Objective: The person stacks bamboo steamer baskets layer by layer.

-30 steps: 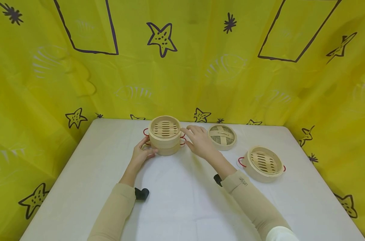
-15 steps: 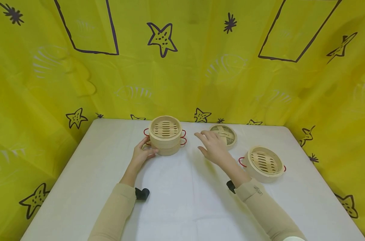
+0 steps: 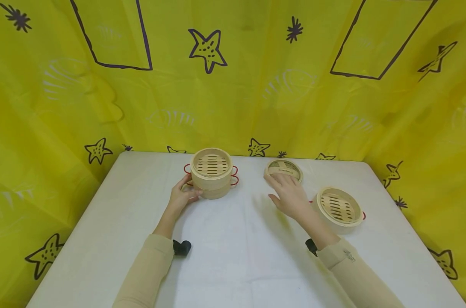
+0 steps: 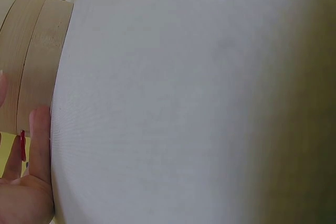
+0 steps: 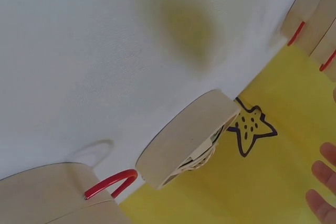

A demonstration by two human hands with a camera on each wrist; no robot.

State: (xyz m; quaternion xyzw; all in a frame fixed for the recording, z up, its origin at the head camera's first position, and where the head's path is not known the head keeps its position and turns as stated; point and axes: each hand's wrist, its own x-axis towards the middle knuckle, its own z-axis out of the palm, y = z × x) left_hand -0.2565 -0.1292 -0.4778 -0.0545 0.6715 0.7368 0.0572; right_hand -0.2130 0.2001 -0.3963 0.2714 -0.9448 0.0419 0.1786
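Observation:
Two bamboo steamer baskets [image 3: 213, 185] with red side handles stand stacked at the table's back, slatted top uncovered. My left hand [image 3: 180, 199] holds the stack's left side, with its thumb along the lower basket's front; the left wrist view shows a finger [image 4: 40, 145] against the lower basket wall. My right hand [image 3: 288, 196] reaches over a round woven steamer lid [image 3: 282, 165], its fingers overlapping the lid in the head view. Seen from the right wrist, those fingers [image 5: 326, 174] are spread apart, holding nothing, with a gap to the lid [image 5: 189, 132].
A third steamer basket [image 3: 337, 208] with red handles sits to the right, close beside my right forearm. White cloth covers the table [image 3: 225, 252]. A yellow curtain [image 3: 233, 98] with starfish drawings hangs directly behind the table's back edge.
My right hand has left the stack's right side and moved right, over to the lid. The left hand and the stacked baskets have stayed in place.

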